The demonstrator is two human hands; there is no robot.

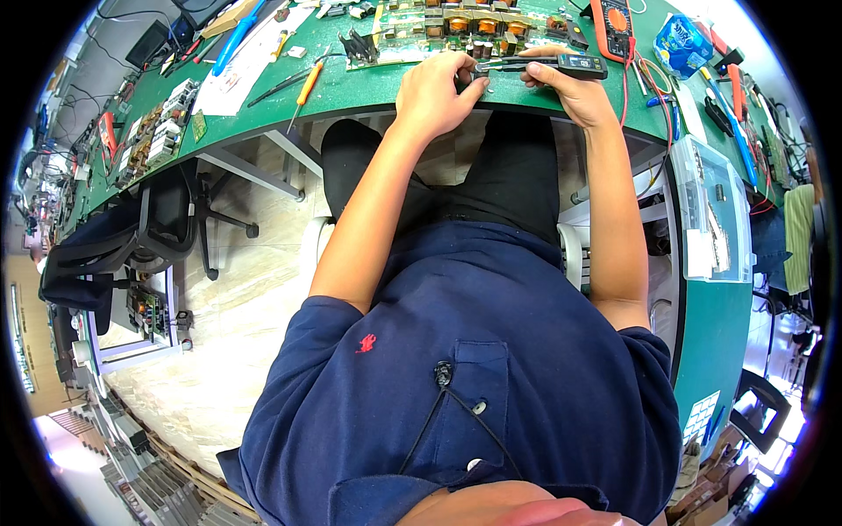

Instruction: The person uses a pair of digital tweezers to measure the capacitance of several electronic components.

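Note:
My right hand [572, 95] grips a black tweezer-style tester [581, 66] with a small display at its back end. Its two prongs point left toward my left hand [431, 98]. The fingers of that hand are closed in a pinch at the prong tips, around a tiny dark part too small to name. Both hands are over the front edge of the green bench [342, 98]. Just beyond them lies a circuit board [399, 53] carrying several copper-wound coils [458, 24] and dark cylinders.
Left of my hands lie an orange-handled screwdriver [307, 86] and black tweezers [274, 89]. An orange multimeter [612, 26] with red leads stands right, near a blue bag [682, 46]. A clear plastic box [715, 210] sits at the right edge. An office chair [167, 215] stands left.

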